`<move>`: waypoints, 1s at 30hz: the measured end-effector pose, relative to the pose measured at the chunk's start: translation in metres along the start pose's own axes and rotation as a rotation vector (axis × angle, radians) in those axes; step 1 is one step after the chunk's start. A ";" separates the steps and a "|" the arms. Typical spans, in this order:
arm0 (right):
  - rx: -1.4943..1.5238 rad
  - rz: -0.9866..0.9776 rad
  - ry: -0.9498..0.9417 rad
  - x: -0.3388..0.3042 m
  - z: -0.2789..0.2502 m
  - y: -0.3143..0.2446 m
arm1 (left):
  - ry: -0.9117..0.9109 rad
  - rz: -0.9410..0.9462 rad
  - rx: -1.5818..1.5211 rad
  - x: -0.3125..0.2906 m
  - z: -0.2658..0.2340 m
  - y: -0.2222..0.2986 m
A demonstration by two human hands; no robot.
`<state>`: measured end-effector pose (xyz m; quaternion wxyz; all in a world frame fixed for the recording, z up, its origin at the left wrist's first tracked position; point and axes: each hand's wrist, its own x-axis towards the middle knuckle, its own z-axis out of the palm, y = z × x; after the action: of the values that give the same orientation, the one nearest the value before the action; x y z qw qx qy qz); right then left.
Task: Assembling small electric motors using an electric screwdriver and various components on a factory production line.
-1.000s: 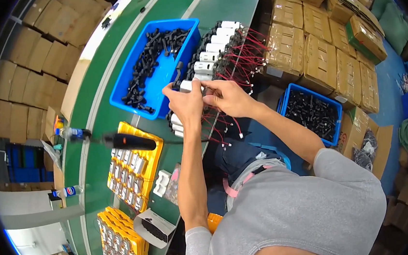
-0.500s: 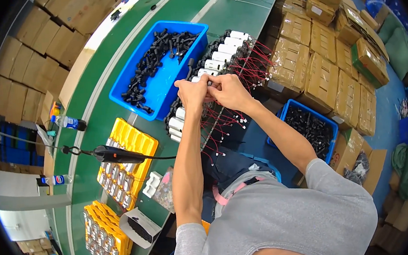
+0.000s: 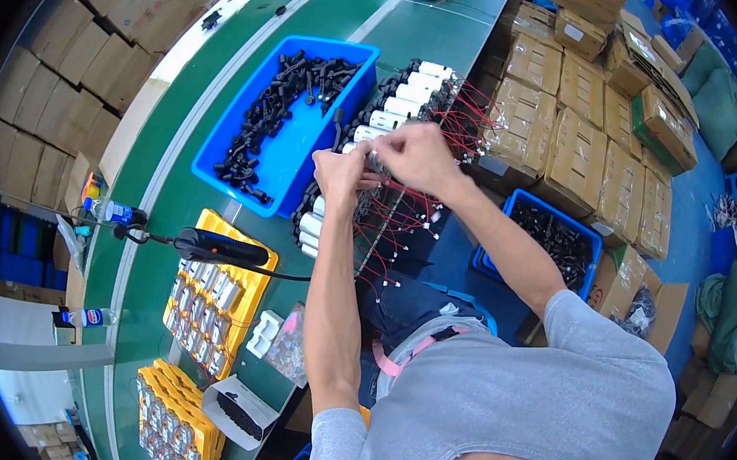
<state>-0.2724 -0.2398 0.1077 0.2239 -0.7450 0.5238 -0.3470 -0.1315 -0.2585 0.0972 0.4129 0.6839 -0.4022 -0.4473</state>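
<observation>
My left hand [image 3: 339,173] and my right hand [image 3: 415,158] meet above the green workbench [image 3: 159,239], both pinching a small silver cylindrical motor [image 3: 374,158] between the fingertips. Beneath them lies a row of white-capped cylindrical motors [image 3: 393,105] with thin red wires [image 3: 464,125] trailing off the bench edge. Just left of my hands stands a blue bin [image 3: 291,140] with several black plastic parts [image 3: 274,107].
A black handheld tool [image 3: 221,247] with a cable rests on a yellow tray [image 3: 222,304] of parts; a second yellow tray [image 3: 171,427] lies nearer. A blue bin [image 3: 553,236] of black parts and stacked cardboard boxes [image 3: 587,123] stand on the floor to the right.
The view has shifted slightly. My hands stay together on the small motor, having drawn a little nearer along the row of motors.
</observation>
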 end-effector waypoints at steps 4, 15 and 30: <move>-0.105 -0.665 0.219 0.048 0.006 0.047 | -0.008 -0.006 -0.046 -0.012 0.007 -0.003; -0.003 -0.459 -0.275 0.047 0.013 0.068 | 0.009 -0.040 -0.164 -0.006 0.004 -0.003; -0.058 -0.449 -0.546 0.057 -0.004 0.064 | 0.355 0.572 0.664 -0.010 -0.005 -0.035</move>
<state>-0.3031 -0.3152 0.0817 0.2526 -0.9129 0.2776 -0.1603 -0.1235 -0.2368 0.0691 0.3411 0.7064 -0.6190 -0.0391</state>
